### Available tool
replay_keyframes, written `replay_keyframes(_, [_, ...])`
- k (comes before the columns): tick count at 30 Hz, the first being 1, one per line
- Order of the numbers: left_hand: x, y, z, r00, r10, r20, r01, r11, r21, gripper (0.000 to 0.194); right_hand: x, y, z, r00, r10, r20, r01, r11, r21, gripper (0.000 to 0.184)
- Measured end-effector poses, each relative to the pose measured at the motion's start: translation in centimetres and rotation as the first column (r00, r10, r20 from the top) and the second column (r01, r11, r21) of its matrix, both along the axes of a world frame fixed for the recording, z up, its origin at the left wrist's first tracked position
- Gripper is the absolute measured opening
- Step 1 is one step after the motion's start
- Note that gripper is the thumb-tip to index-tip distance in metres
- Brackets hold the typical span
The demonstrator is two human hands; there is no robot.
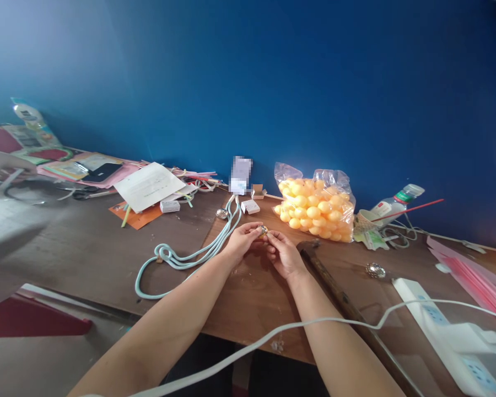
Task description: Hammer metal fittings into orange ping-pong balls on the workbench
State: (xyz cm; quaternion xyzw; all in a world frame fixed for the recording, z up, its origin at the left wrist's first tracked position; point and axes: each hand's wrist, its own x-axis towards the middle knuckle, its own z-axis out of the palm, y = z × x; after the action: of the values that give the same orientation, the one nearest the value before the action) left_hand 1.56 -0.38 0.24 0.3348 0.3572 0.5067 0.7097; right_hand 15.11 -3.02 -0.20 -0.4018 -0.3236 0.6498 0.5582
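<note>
My left hand [243,241] is closed, with thumb and index finger pinching a small shiny metallic piece [263,230]. My right hand [284,255] meets it from the other side, its fingertips pinched at the edge of the same piece. Its exact kind is too small to make out. Both hands are just above the brown table. Left of them runs a looped light-blue cord [182,260], and behind the cord sits a silver ornament-like piece [222,214]. A small white box [250,207] stands just beyond my fingers.
A clear bag of orange balls [314,212] stands behind my right hand. A dark wooden bar [330,284] lies beside my right forearm. A white cable [281,329] crosses over it. At right are a power strip [427,311] and bottle [397,204]; another person's hand [8,168] is far left.
</note>
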Motion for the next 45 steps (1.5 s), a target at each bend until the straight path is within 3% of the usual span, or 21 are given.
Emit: replay_keyframes(45, [0.20,-0.04,0.31,0.993,0.044,-0.112,-0.039,0.998,0.052,0.030,-0.23,0.10,-0.20,0.999,-0.027,-0.027,0.027,1.000,0.007,0.028])
